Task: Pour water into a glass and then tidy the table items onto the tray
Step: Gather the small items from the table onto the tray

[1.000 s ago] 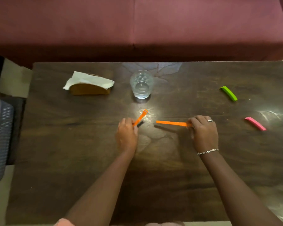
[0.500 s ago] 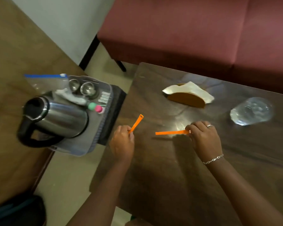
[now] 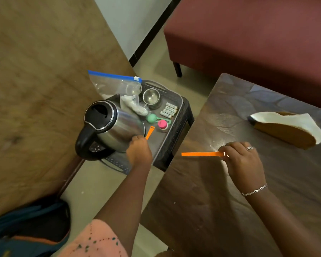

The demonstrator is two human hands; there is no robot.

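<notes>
Beside the dark table [image 3: 220,182], the left hand [image 3: 139,152] pinches one orange strip [image 3: 150,132] over the tray [image 3: 160,142], by the kettle [image 3: 115,125]; the right hand [image 3: 245,160] pinches a second orange strip [image 3: 200,154] above the table. Knuckles bumping the kettle could tip it.

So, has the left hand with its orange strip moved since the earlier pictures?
Yes. The left hand has gone leftward past the edge of the dark table and now holds its orange strip over the grey tray, beside the kettle.

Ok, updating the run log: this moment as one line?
phase: tidying | left hand: holds short orange strip over tray | right hand: holds long orange strip over table | kettle: on tray
</notes>
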